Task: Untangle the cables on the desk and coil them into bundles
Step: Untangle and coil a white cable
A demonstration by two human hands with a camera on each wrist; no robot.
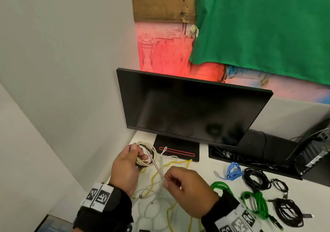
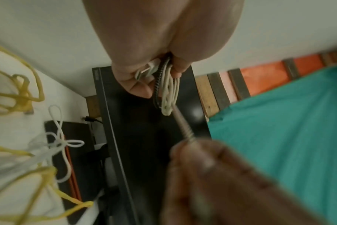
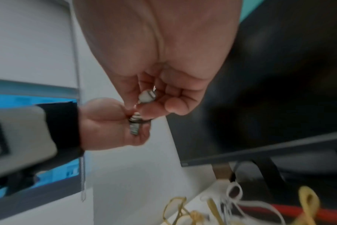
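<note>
Left hand [image 1: 127,167] grips half-wound coil [image 1: 147,154], white and dark braided loops, before monitor [image 1: 192,106]; right hand [image 1: 185,188] pinches its braided tail [image 1: 157,167] taut; monitor logo unreadable

An office corner or small studio workstation. Shown by a white desk [image 1: 205,167] pushed against plain pale walls, a black flat-panel monitor [image 1: 189,110], switched off, on a black stand with a red-outlined slot [image 1: 176,152], and a small black desktop computer [image 1: 314,151] at the right edge. Behind, a green fabric backdrop [image 1: 264,26] hung over rough wooden planks [image 1: 163,6], lit red below. Coiled green, blue and black cables [image 1: 257,178] on the desktop.
</note>
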